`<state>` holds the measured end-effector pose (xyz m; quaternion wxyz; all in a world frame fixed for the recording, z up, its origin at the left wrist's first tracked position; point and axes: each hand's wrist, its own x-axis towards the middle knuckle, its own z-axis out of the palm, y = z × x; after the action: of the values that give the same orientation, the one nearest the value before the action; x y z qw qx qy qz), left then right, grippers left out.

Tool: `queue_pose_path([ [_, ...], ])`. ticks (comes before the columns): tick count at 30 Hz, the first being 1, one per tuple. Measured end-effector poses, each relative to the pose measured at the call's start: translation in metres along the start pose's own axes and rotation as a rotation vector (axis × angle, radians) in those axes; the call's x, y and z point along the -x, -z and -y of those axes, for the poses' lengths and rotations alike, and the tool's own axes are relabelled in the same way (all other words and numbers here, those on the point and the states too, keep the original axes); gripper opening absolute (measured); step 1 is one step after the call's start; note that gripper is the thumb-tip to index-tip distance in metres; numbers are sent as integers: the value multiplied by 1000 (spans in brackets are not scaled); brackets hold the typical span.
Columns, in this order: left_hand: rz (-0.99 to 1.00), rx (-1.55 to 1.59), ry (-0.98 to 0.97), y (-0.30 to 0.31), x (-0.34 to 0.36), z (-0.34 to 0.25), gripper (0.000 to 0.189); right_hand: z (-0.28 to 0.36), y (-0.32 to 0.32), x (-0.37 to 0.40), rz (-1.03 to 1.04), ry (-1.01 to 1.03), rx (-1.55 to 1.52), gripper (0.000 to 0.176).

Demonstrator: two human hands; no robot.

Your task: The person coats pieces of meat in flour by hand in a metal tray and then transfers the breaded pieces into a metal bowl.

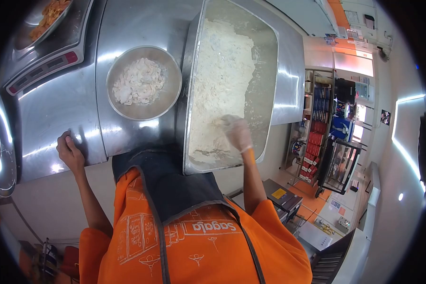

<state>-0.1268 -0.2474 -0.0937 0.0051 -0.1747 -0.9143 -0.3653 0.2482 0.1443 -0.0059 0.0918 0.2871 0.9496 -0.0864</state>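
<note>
My right hand (237, 133), in a clear plastic glove, is low over a deep metal tray (265, 80) of pale flour (222, 71). Its fingers are drawn together at the flour's surface; a small pale lump seems to be at their tips, but what it is cannot be made out. My bare left hand (71, 151) rests near the front edge of the steel counter, thumb and forefinger apart, with nothing in it. Between the hands stands a round metal bowl (173, 97) of flour-coated pieces (139, 81).
A digital scale (45, 71) sits at the upper left, with a metal bowl (21, 45) of orange-brown pieces (49, 19) over it. A round metal lid or pan (0, 142) is at the far left. Shelves with red and blue packets (315, 137) stand off to the right.
</note>
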Motion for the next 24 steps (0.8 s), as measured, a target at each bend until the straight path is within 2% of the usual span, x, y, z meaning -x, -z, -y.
queue_pose_path([
  [2, -7, 4, 11, 0, 1, -1, 33, -6, 36, 5, -68, -230, -170, 19],
  [5, -3, 15, 17, 0, 0, -1, 34, -43, 26, 15, 31, -207, -145, 19],
  [9, -7, 10, 3, 0, 0, -1, 35, -21, 5, -2, 27, -204, -215, 23],
  [11, -16, 12, 3, 1, 0, -2, 35, -21, -19, -8, -209, -39, -10, 17],
  [12, -17, 9, -5, 1, 0, -1, 35, -24, -23, -7, -213, -36, -10, 17],
  [15, -11, 4, -5, 2, 0, -3, 33, -36, -18, 0, -102, -86, 6, 21],
  [17, -12, -4, 16, 2, -1, -6, 32, -36, 2, 4, -101, -253, -323, 27],
  [21, -4, -11, -3, 3, -2, -6, 33, -35, 39, 17, -53, -328, -325, 25],
  [23, -29, 3, -25, 1, -1, -5, 33, -32, 51, 15, -81, -518, -1061, 18],
  [24, -32, 0, -23, 2, -1, -5, 33, -36, 50, 19, -81, -523, -1059, 18],
])
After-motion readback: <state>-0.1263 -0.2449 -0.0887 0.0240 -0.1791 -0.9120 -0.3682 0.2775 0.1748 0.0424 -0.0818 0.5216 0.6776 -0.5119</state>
